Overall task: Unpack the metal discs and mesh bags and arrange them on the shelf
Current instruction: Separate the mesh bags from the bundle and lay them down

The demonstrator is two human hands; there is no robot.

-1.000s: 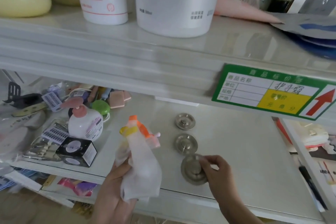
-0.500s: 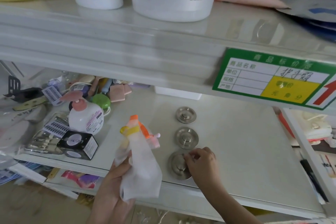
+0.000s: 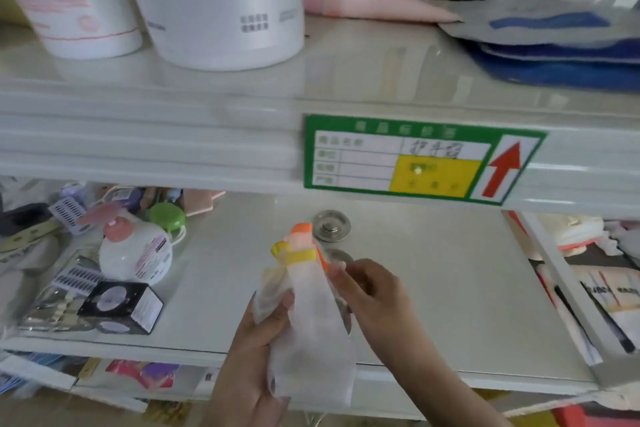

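Note:
My left hand [image 3: 256,350] grips a bundle of white mesh bags [image 3: 311,329] with yellow and orange tops, held upright in front of the middle shelf [image 3: 433,288]. My right hand [image 3: 374,295] touches the bundle's right edge near the orange top, fingers pinched on it. One metal disc [image 3: 331,225] lies in full view on the shelf behind the bags. A second metal disc [image 3: 341,257] peeks out just above my right hand. A third disc is hidden behind the bags and hand.
A pump bottle [image 3: 135,253], a black box [image 3: 121,308], lash packs and small items crowd the shelf's left. Big white bottles [image 3: 214,3] stand on the upper shelf, with a green price tag [image 3: 422,159] on its edge. Packets fill the compartment at right [image 3: 588,288].
My right hand let go of the nearest disc on the shelf and came up to the mesh bags. The bags shifted right, in front of the discs. The view tilted and moved right.

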